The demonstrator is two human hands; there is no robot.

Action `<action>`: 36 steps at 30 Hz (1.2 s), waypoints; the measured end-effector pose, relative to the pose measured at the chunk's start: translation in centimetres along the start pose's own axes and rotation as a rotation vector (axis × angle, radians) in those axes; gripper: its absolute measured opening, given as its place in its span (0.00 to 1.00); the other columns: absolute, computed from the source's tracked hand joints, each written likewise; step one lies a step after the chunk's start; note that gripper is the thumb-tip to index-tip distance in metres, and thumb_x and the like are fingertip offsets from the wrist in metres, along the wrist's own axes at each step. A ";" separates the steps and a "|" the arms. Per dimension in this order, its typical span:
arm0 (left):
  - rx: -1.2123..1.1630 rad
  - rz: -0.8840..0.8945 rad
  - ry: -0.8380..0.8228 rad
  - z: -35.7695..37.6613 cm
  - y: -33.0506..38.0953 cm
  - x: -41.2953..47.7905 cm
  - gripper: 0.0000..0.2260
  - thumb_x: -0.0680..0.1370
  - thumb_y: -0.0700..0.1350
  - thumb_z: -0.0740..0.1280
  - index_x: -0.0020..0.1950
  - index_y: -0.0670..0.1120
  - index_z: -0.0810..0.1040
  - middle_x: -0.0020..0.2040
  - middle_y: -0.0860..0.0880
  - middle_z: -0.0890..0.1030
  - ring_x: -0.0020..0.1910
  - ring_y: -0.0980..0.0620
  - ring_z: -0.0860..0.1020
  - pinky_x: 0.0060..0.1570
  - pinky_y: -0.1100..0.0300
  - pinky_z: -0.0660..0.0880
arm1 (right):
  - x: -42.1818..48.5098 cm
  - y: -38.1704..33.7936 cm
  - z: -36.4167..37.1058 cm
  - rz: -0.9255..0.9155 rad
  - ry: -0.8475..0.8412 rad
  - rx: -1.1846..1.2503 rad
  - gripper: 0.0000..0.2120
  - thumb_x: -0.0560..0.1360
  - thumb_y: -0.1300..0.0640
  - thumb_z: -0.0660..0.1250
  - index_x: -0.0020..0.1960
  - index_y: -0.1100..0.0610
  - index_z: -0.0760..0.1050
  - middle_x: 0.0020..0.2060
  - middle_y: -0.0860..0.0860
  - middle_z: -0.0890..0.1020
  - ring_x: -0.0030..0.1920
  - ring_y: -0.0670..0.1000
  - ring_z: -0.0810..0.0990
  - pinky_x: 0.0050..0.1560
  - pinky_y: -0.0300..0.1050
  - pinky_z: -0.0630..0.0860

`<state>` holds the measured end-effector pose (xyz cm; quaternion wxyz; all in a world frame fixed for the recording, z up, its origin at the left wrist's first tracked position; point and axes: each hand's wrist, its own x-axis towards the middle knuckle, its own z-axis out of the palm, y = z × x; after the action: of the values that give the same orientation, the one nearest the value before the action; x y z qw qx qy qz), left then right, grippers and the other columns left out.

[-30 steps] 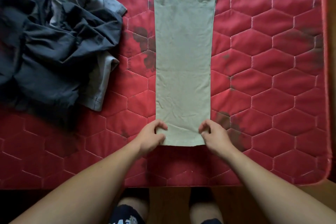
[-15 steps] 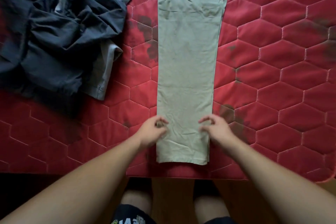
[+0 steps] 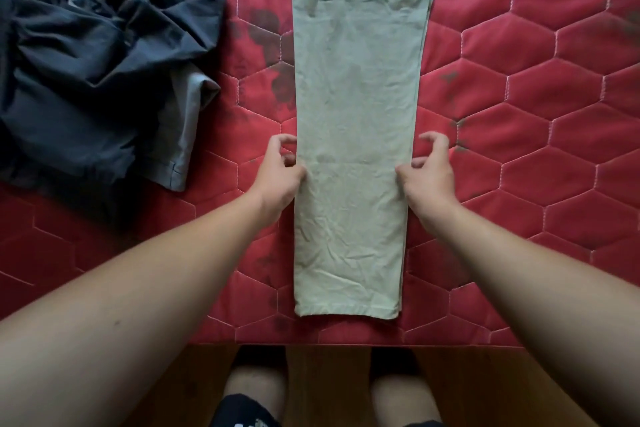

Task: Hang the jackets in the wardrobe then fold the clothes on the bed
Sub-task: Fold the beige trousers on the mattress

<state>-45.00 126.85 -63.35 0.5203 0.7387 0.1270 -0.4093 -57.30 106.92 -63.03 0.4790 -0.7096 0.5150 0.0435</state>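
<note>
Laid flat and lengthwise down the red quilted bed (image 3: 519,87): pale green trousers (image 3: 356,114), legs stacked, hem just short of the near mattress edge. Heaped well apart on the left: dark crumpled clothes (image 3: 86,55) over a grey garment (image 3: 188,104). Moved up since half a second ago: left hand (image 3: 278,173) and right hand (image 3: 431,173), from near the hem to roughly mid-leg, one at each side edge of the trousers. Thumbs pressed onto the cloth at both edges, fingers (image 3: 433,140) curled and spread above the mattress, not closed on anything; possibly pinching the edge underneath, hard to tell from above. Trousers themselves unshifted, only lower creases now uncovered.
</note>
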 end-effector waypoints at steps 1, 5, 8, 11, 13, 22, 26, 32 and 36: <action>-0.017 -0.005 -0.002 0.0 -0.2 -0.3 0.22 0.75 0.30 0.62 0.59 0.55 0.70 0.46 0.47 0.81 0.44 0.50 0.81 0.44 0.52 0.78 | -0.5 0.4 0.0 -0.002 0.010 -0.006 0.20 0.72 0.62 0.69 0.62 0.49 0.70 0.37 0.45 0.77 0.39 0.48 0.78 0.46 0.49 0.76; -0.013 0.004 0.010 0.1 -0.6 -0.7 0.16 0.76 0.31 0.63 0.56 0.50 0.74 0.49 0.46 0.83 0.44 0.52 0.82 0.45 0.51 0.80 | -1.3 1.2 0.5 0.081 -0.034 0.061 0.14 0.73 0.60 0.71 0.56 0.51 0.73 0.40 0.46 0.78 0.43 0.50 0.79 0.53 0.55 0.79; 0.030 -0.007 0.003 0.0 -0.2 -0.4 0.10 0.77 0.33 0.64 0.53 0.46 0.77 0.48 0.46 0.83 0.47 0.49 0.81 0.52 0.46 0.80 | -0.5 1.0 0.5 0.144 -0.023 0.062 0.13 0.73 0.57 0.73 0.55 0.53 0.74 0.43 0.48 0.79 0.47 0.52 0.80 0.56 0.56 0.78; 0.024 -0.040 -0.015 -0.5 0.2 -0.1 0.06 0.79 0.36 0.66 0.52 0.45 0.78 0.49 0.47 0.83 0.48 0.50 0.81 0.53 0.46 0.80 | 0.4 0.8 0.5 0.156 -0.022 -0.040 0.13 0.73 0.52 0.73 0.53 0.56 0.76 0.48 0.52 0.82 0.52 0.55 0.81 0.58 0.57 0.77; -0.004 -0.074 -0.048 -0.8 0.4 0.1 0.04 0.81 0.38 0.66 0.54 0.44 0.78 0.50 0.47 0.82 0.47 0.51 0.80 0.49 0.50 0.81 | 0.6 0.7 0.4 0.123 -0.033 -0.105 0.10 0.74 0.52 0.72 0.46 0.58 0.77 0.42 0.51 0.82 0.46 0.54 0.80 0.54 0.58 0.78; -0.022 -0.092 0.012 -0.7 0.1 0.4 0.02 0.81 0.38 0.68 0.53 0.43 0.76 0.42 0.49 0.78 0.31 0.61 0.77 0.30 0.63 0.77 | 0.5 1.6 -0.4 0.106 -0.056 0.102 0.07 0.76 0.61 0.70 0.41 0.57 0.75 0.36 0.50 0.77 0.35 0.47 0.72 0.34 0.38 0.71; -0.026 -0.128 -0.013 -0.8 -0.4 -0.3 0.11 0.79 0.38 0.69 0.58 0.49 0.71 0.42 0.52 0.76 0.41 0.57 0.78 0.30 0.62 0.78 | 0.1 2.1 -0.4 0.192 -0.107 0.146 0.08 0.76 0.58 0.69 0.41 0.52 0.72 0.38 0.50 0.77 0.39 0.51 0.74 0.42 0.51 0.74; 0.160 -0.306 -0.292 -1.0 -5.4 -6.2 0.20 0.76 0.30 0.68 0.64 0.45 0.71 0.55 0.45 0.83 0.50 0.48 0.82 0.40 0.56 0.77 | -6.4 7.2 -0.8 0.303 -0.374 0.064 0.13 0.72 0.67 0.71 0.48 0.53 0.71 0.43 0.58 0.84 0.38 0.50 0.82 0.37 0.45 0.77; 0.202 -0.382 -0.347 -0.9 -8.0 -10.5 0.21 0.74 0.26 0.64 0.61 0.46 0.74 0.54 0.48 0.83 0.55 0.49 0.82 0.41 0.63 0.79 | -11.1 10.4 -1.7 0.357 -0.417 -0.105 0.16 0.67 0.72 0.65 0.45 0.54 0.67 0.30 0.54 0.76 0.26 0.49 0.71 0.28 0.44 0.66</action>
<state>-56.14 133.51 -60.87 0.3714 0.6682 0.1317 -0.6311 -71.27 113.21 -62.54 0.5219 -0.6072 0.5190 0.2992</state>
